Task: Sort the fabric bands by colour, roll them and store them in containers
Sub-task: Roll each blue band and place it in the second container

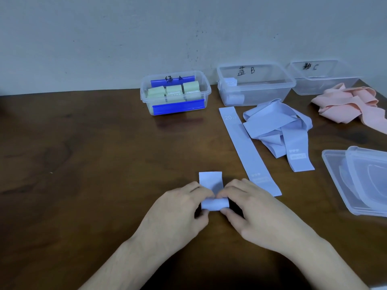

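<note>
A light blue fabric band (211, 183) lies near the table's front, mostly rolled up, with a short flat tail pointing away from me. My left hand (178, 212) and my right hand (257, 210) pinch the roll from either side, fingers on top and thumbs underneath. Another blue band (247, 149) lies flat and straight to the right. Beyond it sits a heap of blue bands (278, 126). A pile of pink bands (351, 105) lies at the far right. The clear container marked B (255, 84) holds two blue rolls.
A clear container with blue clips (176, 93) holds several green rolls at the back centre. An empty clear container marked C (322, 78) stands at the back right. Stacked clear lids (360, 181) lie at the right edge. The wall runs behind the containers.
</note>
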### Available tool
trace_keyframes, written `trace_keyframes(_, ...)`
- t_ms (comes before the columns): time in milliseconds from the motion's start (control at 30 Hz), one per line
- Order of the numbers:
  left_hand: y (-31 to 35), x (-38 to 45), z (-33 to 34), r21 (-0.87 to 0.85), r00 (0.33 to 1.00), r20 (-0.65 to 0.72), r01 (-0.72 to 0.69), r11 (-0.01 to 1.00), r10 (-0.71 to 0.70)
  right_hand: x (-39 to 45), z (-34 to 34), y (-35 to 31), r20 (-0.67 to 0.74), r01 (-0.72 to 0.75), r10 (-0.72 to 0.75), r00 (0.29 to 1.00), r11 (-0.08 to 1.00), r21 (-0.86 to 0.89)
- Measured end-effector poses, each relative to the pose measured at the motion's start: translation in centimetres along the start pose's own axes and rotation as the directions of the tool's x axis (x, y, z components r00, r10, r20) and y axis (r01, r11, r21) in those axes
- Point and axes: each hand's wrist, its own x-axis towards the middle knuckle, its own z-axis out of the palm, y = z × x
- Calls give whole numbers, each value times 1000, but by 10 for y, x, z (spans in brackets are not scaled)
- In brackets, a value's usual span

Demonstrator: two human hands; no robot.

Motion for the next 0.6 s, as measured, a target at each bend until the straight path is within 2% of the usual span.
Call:
trace_keyframes(167, 1, 0, -2, 13, 999, 22, 31, 999, -32, -2, 0, -2, -52, -16, 15, 999, 999, -28)
trace_keyframes(333, -2, 2, -4, -62, 998, 47, 45, 997, -42, -2, 3, -2, -98, -35, 34, 995, 999, -9)
trace_keyframes(600, -5, 3, 4, -14, 995, -69, -74, 997, 73, 7, 6, 4, -107, -55, 59, 993, 998, 39)
